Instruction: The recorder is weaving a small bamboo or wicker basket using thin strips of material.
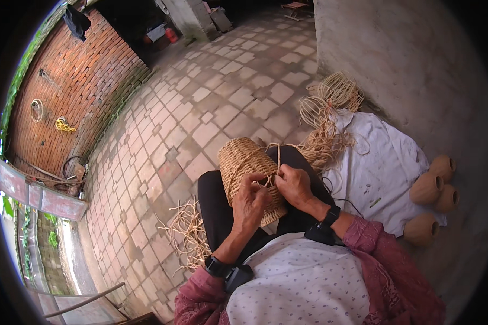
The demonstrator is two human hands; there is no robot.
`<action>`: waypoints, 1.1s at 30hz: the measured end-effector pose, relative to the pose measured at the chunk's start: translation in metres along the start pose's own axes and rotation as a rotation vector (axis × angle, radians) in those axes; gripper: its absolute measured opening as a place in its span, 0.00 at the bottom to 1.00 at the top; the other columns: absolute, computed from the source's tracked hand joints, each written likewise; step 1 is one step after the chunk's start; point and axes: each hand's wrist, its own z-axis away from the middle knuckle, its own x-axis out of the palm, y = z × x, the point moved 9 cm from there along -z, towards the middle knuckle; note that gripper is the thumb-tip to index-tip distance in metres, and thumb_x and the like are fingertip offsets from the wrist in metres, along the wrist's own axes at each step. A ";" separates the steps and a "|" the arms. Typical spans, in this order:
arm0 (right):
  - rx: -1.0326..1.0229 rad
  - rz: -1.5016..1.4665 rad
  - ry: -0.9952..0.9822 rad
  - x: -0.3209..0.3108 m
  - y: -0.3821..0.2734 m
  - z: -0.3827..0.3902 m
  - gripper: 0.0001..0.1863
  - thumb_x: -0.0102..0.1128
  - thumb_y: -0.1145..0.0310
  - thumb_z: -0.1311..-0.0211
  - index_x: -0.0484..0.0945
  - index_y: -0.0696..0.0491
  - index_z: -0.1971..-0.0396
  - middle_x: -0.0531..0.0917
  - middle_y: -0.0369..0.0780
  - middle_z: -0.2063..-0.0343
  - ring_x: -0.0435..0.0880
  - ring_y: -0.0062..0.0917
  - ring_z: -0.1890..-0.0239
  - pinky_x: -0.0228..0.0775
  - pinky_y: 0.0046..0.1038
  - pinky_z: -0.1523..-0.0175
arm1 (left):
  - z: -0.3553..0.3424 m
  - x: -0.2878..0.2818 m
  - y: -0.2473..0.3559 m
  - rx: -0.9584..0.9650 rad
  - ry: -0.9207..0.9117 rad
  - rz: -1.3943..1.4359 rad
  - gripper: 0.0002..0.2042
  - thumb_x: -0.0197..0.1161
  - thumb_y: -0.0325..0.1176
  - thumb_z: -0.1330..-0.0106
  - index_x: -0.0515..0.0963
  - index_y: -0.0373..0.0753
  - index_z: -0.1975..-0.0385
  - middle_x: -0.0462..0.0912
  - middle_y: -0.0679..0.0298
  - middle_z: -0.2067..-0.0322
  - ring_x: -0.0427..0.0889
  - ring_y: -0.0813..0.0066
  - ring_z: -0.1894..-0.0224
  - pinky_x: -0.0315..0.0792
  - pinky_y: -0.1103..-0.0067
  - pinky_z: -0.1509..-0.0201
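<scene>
A woven straw-coloured basket point(236, 165) lies tilted across my lap, between my thighs in dark trousers. My left hand point(248, 208) is closed at the basket's right part, its curled fingers among loose strands; exactly what they grip is too small to make out. Just right of it, my right hand point(297, 189) pinches a twisted straw cord point(278, 154) that runs upward from between its fingers, beside the weave.
Loose straw strands point(184, 233) lie left of my legs; coiled bundles point(331, 95) lie ahead-right. A white cloth point(385, 162) with several clay pots point(425, 189) beside it lies right, by a grey wall point(401, 59). A brick wall point(76, 65) borders the paved floor point(162, 135) at left.
</scene>
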 end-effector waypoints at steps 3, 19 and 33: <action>0.065 0.142 -0.100 0.011 0.001 -0.001 0.10 0.57 0.64 0.50 0.74 0.56 0.81 0.80 0.47 0.81 0.80 0.45 0.74 0.71 0.41 0.68 | 0.010 -0.004 -0.005 0.020 0.071 -0.015 0.14 0.53 0.26 0.39 0.69 0.38 0.52 0.75 0.62 0.71 0.78 0.78 0.70 0.74 0.82 0.66; 0.198 0.021 -0.479 0.031 0.001 -0.012 0.15 0.65 0.60 0.54 0.78 0.58 0.81 0.81 0.45 0.82 0.82 0.32 0.77 0.72 0.31 0.70 | 0.008 -0.036 -0.038 -0.076 0.032 0.386 0.11 0.55 0.26 0.39 0.68 0.39 0.57 0.74 0.64 0.70 0.77 0.80 0.72 0.73 0.84 0.67; 0.536 -0.493 -0.191 -0.050 0.138 0.020 0.16 0.54 0.57 0.36 0.75 0.55 0.74 0.76 0.35 0.86 0.75 0.16 0.87 0.65 0.18 0.84 | 0.022 -0.043 0.037 0.300 0.273 -0.608 0.07 0.55 0.24 0.41 0.76 0.35 0.64 0.79 0.58 0.71 0.80 0.68 0.73 0.74 0.79 0.65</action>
